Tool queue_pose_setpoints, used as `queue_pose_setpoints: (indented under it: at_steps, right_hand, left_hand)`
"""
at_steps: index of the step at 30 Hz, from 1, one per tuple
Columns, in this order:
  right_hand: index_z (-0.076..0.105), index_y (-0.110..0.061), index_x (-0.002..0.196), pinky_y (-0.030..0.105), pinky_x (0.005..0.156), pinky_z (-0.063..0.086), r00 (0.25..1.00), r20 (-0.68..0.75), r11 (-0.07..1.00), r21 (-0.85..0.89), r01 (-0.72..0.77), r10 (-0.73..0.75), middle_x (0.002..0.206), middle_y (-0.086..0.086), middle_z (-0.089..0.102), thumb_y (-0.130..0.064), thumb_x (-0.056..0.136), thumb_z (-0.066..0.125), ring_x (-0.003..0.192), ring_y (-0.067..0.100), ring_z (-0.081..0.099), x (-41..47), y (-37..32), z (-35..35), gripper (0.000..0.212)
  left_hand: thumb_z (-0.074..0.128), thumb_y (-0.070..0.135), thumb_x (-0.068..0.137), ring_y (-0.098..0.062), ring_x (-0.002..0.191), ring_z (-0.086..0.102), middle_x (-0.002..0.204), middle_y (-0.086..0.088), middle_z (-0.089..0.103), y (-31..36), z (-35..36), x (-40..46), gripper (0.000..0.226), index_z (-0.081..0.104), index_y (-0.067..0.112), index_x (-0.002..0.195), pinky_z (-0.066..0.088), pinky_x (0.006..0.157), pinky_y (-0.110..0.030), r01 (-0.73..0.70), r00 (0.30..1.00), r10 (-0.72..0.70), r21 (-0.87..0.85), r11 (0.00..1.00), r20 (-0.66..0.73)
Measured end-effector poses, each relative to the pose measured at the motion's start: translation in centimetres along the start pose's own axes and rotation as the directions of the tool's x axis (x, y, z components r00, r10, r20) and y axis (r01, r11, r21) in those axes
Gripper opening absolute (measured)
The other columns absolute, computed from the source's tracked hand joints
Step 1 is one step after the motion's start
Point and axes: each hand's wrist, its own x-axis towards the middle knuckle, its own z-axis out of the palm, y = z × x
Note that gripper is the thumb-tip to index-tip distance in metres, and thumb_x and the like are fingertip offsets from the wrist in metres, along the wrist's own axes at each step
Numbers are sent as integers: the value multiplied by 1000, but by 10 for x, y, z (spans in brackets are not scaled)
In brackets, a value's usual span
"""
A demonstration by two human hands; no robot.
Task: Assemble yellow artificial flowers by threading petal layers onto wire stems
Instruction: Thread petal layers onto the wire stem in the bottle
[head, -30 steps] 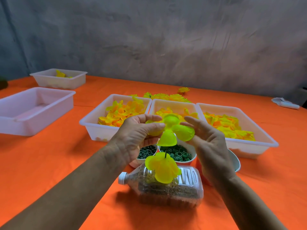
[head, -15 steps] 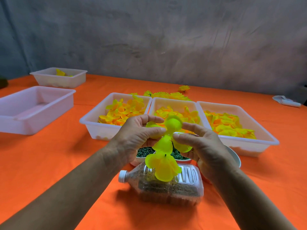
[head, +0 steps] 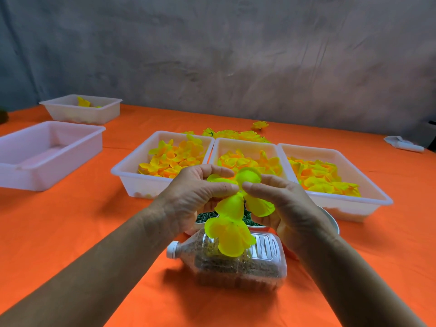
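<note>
hands meet above plastic bottle (head: 236, 263) on orange table (head: 70, 232). left hand (head: 195, 197) and right hand (head: 283, 204) both pinching yellow petal layer (head: 233, 206), thumbs almost touching. finished flower (head: 228, 234) just below, over bottle. three petal trays (head: 132, 175) behind.

Wire stem (head: 244, 204) mostly behind petals (head: 232, 206)

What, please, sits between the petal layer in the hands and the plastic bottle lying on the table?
In the head view, a second petal layer sits between the held petal layer and the bottle.
</note>
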Motion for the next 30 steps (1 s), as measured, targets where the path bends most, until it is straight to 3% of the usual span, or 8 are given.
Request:
queue_pose_setpoints:
  at_steps: [2,4,5,13,18,23,27,30]
  right_hand:
    - [68,-12,96,39,62,57,1000,-22,999,-31,-15,14,79,5,74,-18,61,76,72,21,71,0,3,2,37]
    - [68,-10,101,55,84,53,998,-51,998,-48,-35,32,90,13,73,-10,70,75,86,34,69,1,5,3,31]
    - [68,-10,101,58,88,51,997,-65,997,-53,-47,43,92,15,73,-7,72,74,90,37,68,1,4,4,29]
    - [68,-12,89,50,83,52,994,-82,995,-59,-74,69,80,10,72,-4,73,72,74,27,67,5,2,8,19]
    - [69,-9,91,40,75,52,990,-79,992,-51,-119,114,80,9,72,-3,74,71,73,26,66,7,2,9,19]
    - [65,-3,104,53,86,50,983,-64,985,-7,-171,170,92,18,70,-1,72,70,82,33,65,8,2,8,33]
    - [66,-5,98,47,78,53,984,-39,984,-13,-177,176,85,15,69,0,75,67,74,30,65,7,2,7,23]
    - [66,-5,96,53,83,51,983,-40,983,-33,-179,178,87,16,69,1,76,65,77,32,65,7,4,7,21]
  left_hand:
    - [73,12,51,-15,58,66,75,-9,70,0,0,0,43,67,10,94,55,56,-26,11,1000,-11,-2,1000,-2]
    - [74,12,50,-16,59,66,77,-10,70,0,-1,-1,44,67,11,93,55,58,-28,16,1000,-16,8,1000,-2]
    - [74,12,49,-16,59,65,77,-10,70,1,0,-1,45,67,11,93,55,58,-29,16,1000,-16,17,1000,-1]
    - [75,11,47,-16,55,66,67,-8,71,-1,-2,0,43,66,10,90,54,50,-24,35,998,-35,-2,999,-48]
    - [71,-1,71,-11,50,63,59,-2,68,-3,-4,2,23,65,10,90,53,52,-24,93,995,-92,21,995,-42]
    - [68,-6,75,-10,46,61,55,-3,66,-5,-3,1,21,65,8,90,48,43,-19,114,993,-114,-12,993,-22]
    - [68,-6,74,-11,47,62,57,-4,67,-5,-4,2,23,65,9,91,49,44,-20,123,992,-122,1,992,-21]
    - [69,-6,74,-10,47,61,58,-4,67,-6,-5,2,25,65,9,92,48,44,-19,124,992,-123,28,992,-25]
